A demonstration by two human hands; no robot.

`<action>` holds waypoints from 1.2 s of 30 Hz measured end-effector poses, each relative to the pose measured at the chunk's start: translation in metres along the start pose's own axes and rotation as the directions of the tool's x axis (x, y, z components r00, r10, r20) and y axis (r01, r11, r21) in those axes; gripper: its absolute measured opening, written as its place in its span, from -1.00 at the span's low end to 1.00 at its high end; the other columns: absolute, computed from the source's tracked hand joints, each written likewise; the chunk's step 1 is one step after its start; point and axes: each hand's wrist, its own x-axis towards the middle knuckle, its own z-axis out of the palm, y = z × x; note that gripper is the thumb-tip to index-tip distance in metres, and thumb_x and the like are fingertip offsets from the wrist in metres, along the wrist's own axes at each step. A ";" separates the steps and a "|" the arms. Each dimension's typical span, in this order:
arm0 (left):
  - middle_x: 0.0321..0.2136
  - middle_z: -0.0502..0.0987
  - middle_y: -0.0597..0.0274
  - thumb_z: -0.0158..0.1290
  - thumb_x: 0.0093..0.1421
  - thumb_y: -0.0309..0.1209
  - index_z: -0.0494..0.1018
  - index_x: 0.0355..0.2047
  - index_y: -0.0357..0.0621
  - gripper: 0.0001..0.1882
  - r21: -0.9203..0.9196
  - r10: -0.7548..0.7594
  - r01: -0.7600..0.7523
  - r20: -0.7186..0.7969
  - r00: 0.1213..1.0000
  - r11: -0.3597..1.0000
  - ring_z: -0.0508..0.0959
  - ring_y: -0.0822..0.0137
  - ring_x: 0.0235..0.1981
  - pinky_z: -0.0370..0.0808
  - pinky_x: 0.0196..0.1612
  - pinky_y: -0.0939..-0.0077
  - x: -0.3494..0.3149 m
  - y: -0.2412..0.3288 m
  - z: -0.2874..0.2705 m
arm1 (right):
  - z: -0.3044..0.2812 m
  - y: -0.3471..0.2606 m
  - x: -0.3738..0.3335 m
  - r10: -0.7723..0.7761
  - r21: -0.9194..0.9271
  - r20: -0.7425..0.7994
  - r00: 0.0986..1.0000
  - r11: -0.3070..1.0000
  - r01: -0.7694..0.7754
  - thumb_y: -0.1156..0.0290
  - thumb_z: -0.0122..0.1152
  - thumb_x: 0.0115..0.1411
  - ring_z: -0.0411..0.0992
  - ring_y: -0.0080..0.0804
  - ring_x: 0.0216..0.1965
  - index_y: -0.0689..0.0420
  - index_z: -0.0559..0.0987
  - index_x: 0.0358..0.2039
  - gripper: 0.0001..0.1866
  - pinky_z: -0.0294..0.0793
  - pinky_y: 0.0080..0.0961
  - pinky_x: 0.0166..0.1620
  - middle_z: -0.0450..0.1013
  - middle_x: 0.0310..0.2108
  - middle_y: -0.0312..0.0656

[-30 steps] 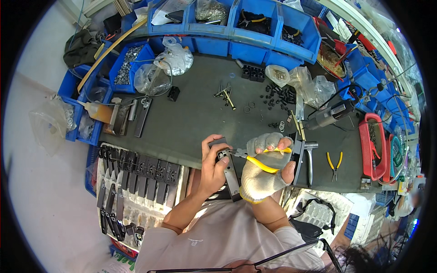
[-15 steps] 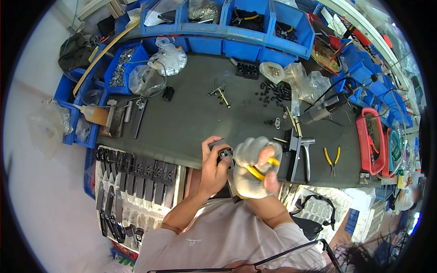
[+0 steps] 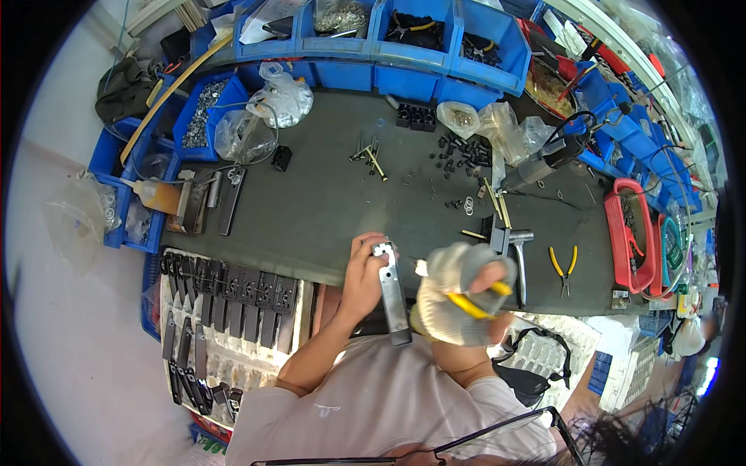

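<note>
Holding a long grey metal bar (image 3: 392,291) upright by its top end, the bare left hand (image 3: 364,281) has turned it from the flatter angle of a second ago, while the gloved right hand (image 3: 460,304), fist closed on yellow-handled pliers (image 3: 474,300), has pulled back from the bar, so the pinching step looks finished, though blur hides the tip. Beyond lie a dark workbench (image 3: 311,210) scattered with screws and blue bins (image 3: 412,58)

Grey metal bar (image 3: 392,291), long and flat, held lengthwise near the lower centre of the frame; yellow-handled pliers (image 3: 472,301) just right of it, blurred.
</note>
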 end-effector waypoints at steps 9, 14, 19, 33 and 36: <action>0.15 0.25 -0.10 -0.15 0.21 -0.29 0.43 -0.16 -0.39 -0.62 -0.183 0.082 -0.053 0.153 0.985 0.982 0.59 0.12 -0.11 0.59 -0.11 0.25 -0.002 0.014 0.000 | -0.022 -0.013 0.003 0.106 -0.015 -0.168 0.980 0.994 -0.110 -0.28 0.32 0.07 0.23 -0.40 -0.43 0.10 0.35 -0.39 -0.35 0.23 -0.40 -0.33 0.24 -0.48 -0.22; 0.15 0.25 -0.10 -0.14 0.19 -0.29 0.43 -0.17 -0.39 -0.62 -0.206 0.083 -0.050 0.157 0.984 0.977 0.59 0.11 -0.12 0.58 -0.09 0.28 -0.002 0.018 -0.002 | -0.028 -0.012 0.002 0.142 0.006 -0.158 0.977 0.990 -0.143 -0.23 0.32 0.08 0.23 -0.40 -0.45 0.11 0.35 -0.39 -0.39 0.23 -0.40 -0.34 0.26 -0.49 -0.22; 0.14 0.27 -0.09 -0.14 0.18 -0.32 0.44 -0.17 -0.39 -0.63 -0.111 0.120 -0.104 0.148 0.982 0.988 0.60 0.14 -0.13 0.58 -0.11 0.31 -0.003 0.020 0.000 | -0.021 -0.003 0.001 0.099 0.155 -0.168 0.981 0.985 -0.073 -0.21 0.35 0.07 0.24 -0.40 -0.42 0.03 0.35 -0.35 -0.42 0.23 -0.41 -0.31 0.26 -0.45 -0.25; 0.11 0.35 -0.15 -0.12 0.11 -0.40 0.49 -0.16 -0.36 -0.64 0.223 0.292 -0.306 0.093 0.952 0.926 0.35 0.05 0.19 0.25 0.26 0.19 -0.008 0.027 0.000 | -0.009 0.020 -0.004 0.056 0.105 -0.219 0.974 0.994 -0.033 -0.19 0.40 0.02 0.27 -0.34 -0.29 -0.03 0.30 -0.24 -0.38 0.28 -0.35 -0.19 0.25 -0.33 -0.28; 0.11 0.35 -0.15 -0.12 0.11 -0.42 0.50 -0.16 -0.36 -0.65 0.264 0.290 -0.302 0.085 0.953 0.916 0.35 0.04 0.20 0.25 0.27 0.19 -0.009 0.028 -0.002 | -0.013 0.023 -0.006 0.079 0.149 -0.210 0.975 0.988 -0.047 -0.15 0.45 0.03 0.26 -0.39 -0.26 -0.05 0.26 -0.22 -0.37 0.30 -0.32 -0.13 0.21 -0.30 -0.30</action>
